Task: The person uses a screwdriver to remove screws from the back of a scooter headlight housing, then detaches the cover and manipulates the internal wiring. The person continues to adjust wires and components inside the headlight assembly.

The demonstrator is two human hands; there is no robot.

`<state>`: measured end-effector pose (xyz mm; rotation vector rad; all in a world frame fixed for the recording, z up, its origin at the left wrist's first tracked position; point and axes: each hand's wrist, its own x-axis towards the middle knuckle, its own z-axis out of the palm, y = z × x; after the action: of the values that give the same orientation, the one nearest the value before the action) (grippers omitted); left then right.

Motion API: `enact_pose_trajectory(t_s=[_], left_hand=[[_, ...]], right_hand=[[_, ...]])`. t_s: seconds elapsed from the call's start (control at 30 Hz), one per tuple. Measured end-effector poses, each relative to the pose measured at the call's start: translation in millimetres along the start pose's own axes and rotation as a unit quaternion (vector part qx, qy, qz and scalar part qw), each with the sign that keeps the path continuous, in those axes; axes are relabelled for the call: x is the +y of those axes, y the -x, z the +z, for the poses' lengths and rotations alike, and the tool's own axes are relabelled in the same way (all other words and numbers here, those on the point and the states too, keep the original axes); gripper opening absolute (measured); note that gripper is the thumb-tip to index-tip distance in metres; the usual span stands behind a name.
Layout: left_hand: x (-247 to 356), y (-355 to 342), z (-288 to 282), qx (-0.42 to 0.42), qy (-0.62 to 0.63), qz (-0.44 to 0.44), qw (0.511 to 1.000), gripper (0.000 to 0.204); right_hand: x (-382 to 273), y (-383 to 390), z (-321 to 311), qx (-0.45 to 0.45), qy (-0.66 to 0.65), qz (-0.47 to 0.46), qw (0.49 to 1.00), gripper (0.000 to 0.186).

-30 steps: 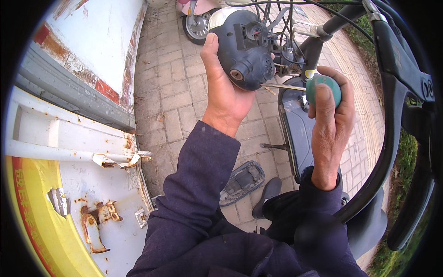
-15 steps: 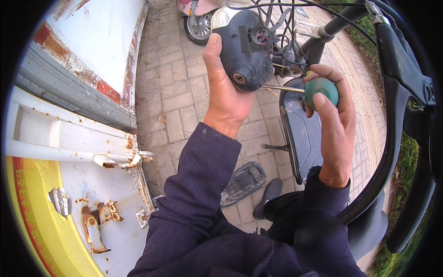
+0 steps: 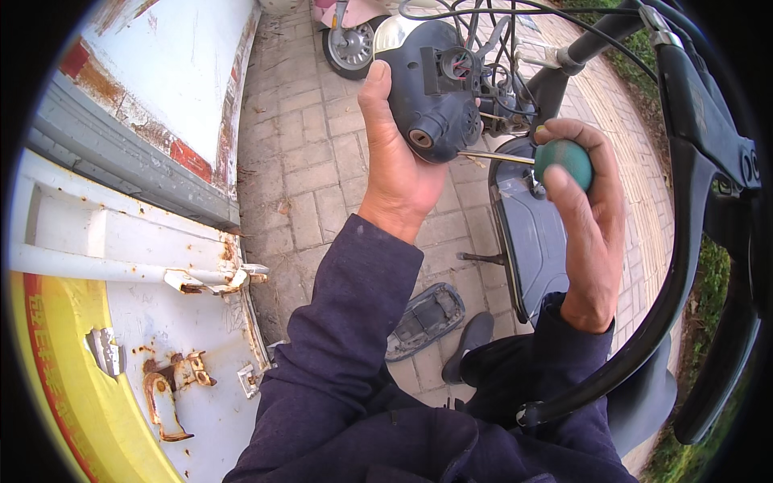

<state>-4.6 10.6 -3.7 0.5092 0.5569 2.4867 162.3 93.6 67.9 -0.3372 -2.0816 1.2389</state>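
Note:
My left hand (image 3: 403, 169) grips a black rounded headlight housing (image 3: 427, 92) from below and the left, its thumb along the side. The housing has a key lock (image 3: 419, 138) low on its face, a round opening with wires inside, and a clear lens at its far end. In my right hand (image 3: 589, 201) is a screwdriver with a round green handle (image 3: 568, 165). The fingers wrap the handle, with the thumb on its near side. Its shaft (image 3: 498, 156) points left, the tip meeting the housing's lower right edge; the exact contact is hidden.
Cables (image 3: 503, 48) run from the housing to the bike frame. A black handlebar (image 3: 684, 274) curves along the right. Below are a grey footboard (image 3: 531, 241) and a black plastic cover (image 3: 427, 320) on the paving. White rusty metal panels (image 3: 185, 322) stand left; a pink scooter (image 3: 350, 36) is beyond.
The housing and my left hand have shifted slightly right and down. My right hand has moved a little with the screwdriver, its handle turned somewhat. The handlebar's near end shows more clearly.

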Motion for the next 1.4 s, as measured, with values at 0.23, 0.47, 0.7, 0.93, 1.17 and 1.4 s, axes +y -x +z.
enact_pose_trajectory(t_s=[0.23, 0.47, 0.7, 0.93, 1.17, 1.4], left_hand=[[0, 0, -1, 0.000, 0.000, -0.004, 1.000, 0.081], [-1, 0, -1, 0.000, 0.018, -0.014, 1.000, 0.081], [0, 2, -1, -0.003, 0.021, -0.028, 0.999, 0.084], [-2, 3, -1, 0.003, 0.037, -0.030, 0.999, 0.086], [-1, 3, -3, -0.006, 0.045, -0.041, 0.998, 0.087], [-2, 1, -4, -0.005, 0.052, -0.039, 0.998, 0.088]], right_hand=[[5, -1, 5, 0.044, 0.082, -0.043, 0.995, 0.032], [-1, 4, 11, 0.075, 0.064, 0.029, 0.995, 0.036], [-4, 0, 10, -0.014, 0.102, -0.122, 0.987, 0.034], [-4, 4, 13, 0.077, 0.072, 0.039, 0.994, 0.037], [1, 2, 6, 0.007, 0.044, -0.067, 0.997, 0.045], [2, 5, 8, 0.045, 0.034, 0.016, 0.998, 0.042]])
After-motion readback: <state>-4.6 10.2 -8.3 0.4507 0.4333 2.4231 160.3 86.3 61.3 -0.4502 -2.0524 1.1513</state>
